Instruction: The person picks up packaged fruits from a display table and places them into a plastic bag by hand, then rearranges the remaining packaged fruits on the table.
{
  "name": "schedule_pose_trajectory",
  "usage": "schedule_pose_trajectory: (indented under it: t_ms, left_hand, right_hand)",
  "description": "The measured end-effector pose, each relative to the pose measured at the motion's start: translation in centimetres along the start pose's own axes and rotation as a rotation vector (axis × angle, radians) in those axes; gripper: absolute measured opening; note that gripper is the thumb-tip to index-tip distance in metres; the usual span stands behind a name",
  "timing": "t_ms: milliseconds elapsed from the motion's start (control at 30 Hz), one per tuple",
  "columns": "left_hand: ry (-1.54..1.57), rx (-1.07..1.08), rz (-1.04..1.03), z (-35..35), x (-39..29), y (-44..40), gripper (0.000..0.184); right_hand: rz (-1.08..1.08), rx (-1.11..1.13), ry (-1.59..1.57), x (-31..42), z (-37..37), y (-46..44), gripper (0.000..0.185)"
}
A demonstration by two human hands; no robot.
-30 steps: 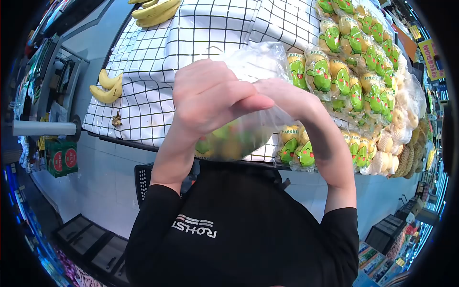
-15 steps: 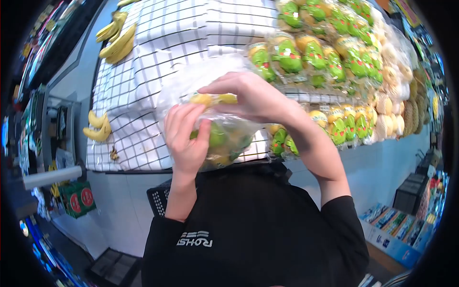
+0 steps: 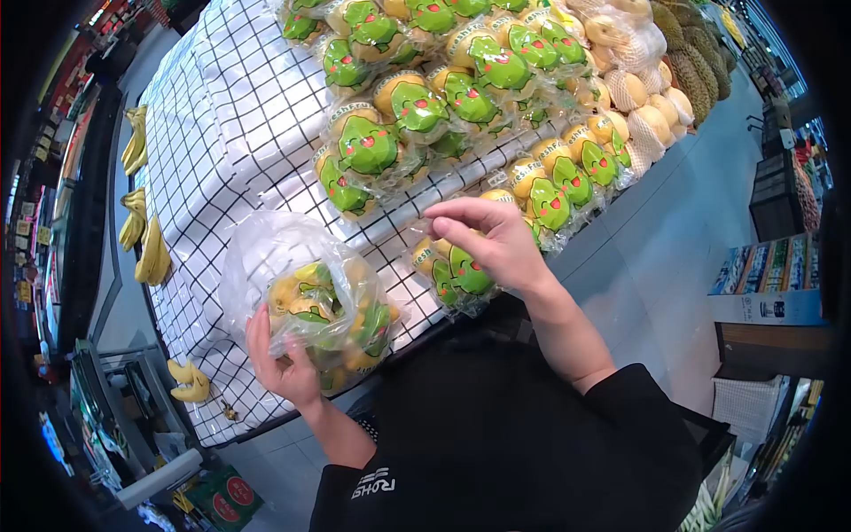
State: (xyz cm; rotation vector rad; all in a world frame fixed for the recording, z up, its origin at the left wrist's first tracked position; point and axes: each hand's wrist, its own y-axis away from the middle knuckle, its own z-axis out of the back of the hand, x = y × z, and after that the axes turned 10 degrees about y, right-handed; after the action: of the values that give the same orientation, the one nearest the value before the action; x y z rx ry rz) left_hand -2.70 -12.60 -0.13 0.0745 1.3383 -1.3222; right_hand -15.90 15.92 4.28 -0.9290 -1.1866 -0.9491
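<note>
My left hand (image 3: 288, 365) grips the near left side of a clear plastic bag (image 3: 253, 239), fingers outside and thumb toward the front. Inside the bag are several film-wrapped packs of yellow round fruit (image 3: 372, 324) printed with green cartoon faces. The bag's mouth spreads loosely up and left. My right hand (image 3: 501, 244) hovers just over the near row of the same kind of packs, nearest one fruit pack (image 3: 461, 270). Its thumb and forefinger are bent with a small gap between the tips. No held thing shows there; whether the fingertips touch the film is unclear.
The display table (image 3: 213, 133) has a white checked cloth. More fruit packs (image 3: 417, 102) are heaped behind. Netted pale fruit (image 3: 651, 111) and spiky durians (image 3: 696, 58) lie far right. Bananas (image 3: 152, 253) line the left edge. A low carton (image 3: 767, 279) stands on the right floor.
My right hand has left the bag and moved right to the near row of packs. My left hand stays at the bag. The view has turned toward the right.
</note>
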Motion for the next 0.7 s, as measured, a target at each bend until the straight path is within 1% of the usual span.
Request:
schedule_pose_trajectory:
  t_ms: [33,100,167,200,233,267,300,333,367,400,433,467,500,533,567,600,633,667,700]
  left_hand:
    - [-0.003,-0.027,-0.004,-0.2,-0.1,0.0,0.042]
    - [-0.024,-0.040,-0.035,-0.8,-0.8,0.1,0.041]
    - [-0.098,-0.208,-0.126,-1.5,-2.4,0.3,0.040]
    - [-0.085,-0.324,-0.157,-2.3,-3.2,0.3,0.044]
    - [-0.090,-0.322,-0.173,-2.8,-4.2,0.1,0.044]
    - [-0.108,-0.443,-0.293,-3.2,-5.1,0.0,0.046]
    - [-0.124,-0.565,-0.413,-4.0,-6.4,-0.4,0.048]
    - [-0.127,-0.565,-0.424,-5.1,-7.7,-0.7,0.048]
    - [0.002,-0.560,-0.483,-6.5,-9.0,-0.9,0.046]
    - [0.129,-0.555,-0.538,-8.1,-10.1,-1.0,0.044]
    - [0.264,-0.391,-0.526,-9.8,-11.0,-1.2,0.043]
    - [0.394,-0.227,-0.509,-11.9,-11.8,-1.6,0.042]
    - [0.392,-0.145,-0.355,-14.5,-12.5,-2.2,0.040]
    - [0.299,-0.003,-0.181,-16.7,-13.5,-3.4,0.038]
    - [0.375,0.061,-0.052,-19.2,-13.8,-4.9,0.039]
    - [0.452,0.123,0.078,-21.6,-14.0,-6.6,0.039]
    - [0.476,0.138,0.167,-24.0,-13.8,-8.2,0.040]
    - [0.500,0.153,0.257,-26.1,-13.4,-9.5,0.041]
    - [0.498,0.172,0.276,-27.7,-12.7,-10.6,0.048]
  right_hand:
    - [-0.047,-0.033,-0.046,-0.2,1.2,-0.2,0.021]
    - [-0.028,-0.163,-0.139,-0.5,3.5,-1.3,0.020]
    - [-0.065,-0.308,-0.173,-0.5,6.3,-2.4,0.023]
    - [-0.083,-0.387,-0.214,-0.3,7.4,-3.0,0.026]
    - [-0.103,-0.465,-0.257,-0.2,8.5,-3.5,0.029]
    - [-0.096,-0.464,-0.259,-0.9,9.8,-4.1,0.040]
    - [-0.091,-0.465,-0.271,-1.3,10.3,-4.5,0.040]
    - [-0.109,-0.476,-0.344,-1.6,10.9,-4.9,0.044]
    - [-0.127,-0.482,-0.415,-1.8,11.5,-5.3,0.049]
    - [-0.152,-0.442,-0.457,-1.8,12.0,-5.6,0.054]
    - [-0.148,-0.432,-0.461,-1.7,12.2,-5.9,0.054]
    - [-0.176,-0.403,-0.562,-1.5,12.4,-6.4,0.053]
    - [-0.209,-0.370,-0.662,-1.5,12.8,-6.7,0.052]
    - [-0.192,-0.269,-0.711,-1.6,13.4,-7.1,0.051]
    - [-0.193,-0.251,-0.712,-1.9,13.7,-7.5,0.051]
    - [-0.196,-0.181,-0.768,-2.3,13.9,-7.8,0.051]
    - [-0.198,-0.112,-0.823,-2.4,14.0,-8.1,0.051]
    - [-0.226,-0.122,-0.824,-2.1,13.8,-8.1,0.050]
    - [-0.245,-0.138,-0.826,-1.9,13.9,-8.2,0.048]
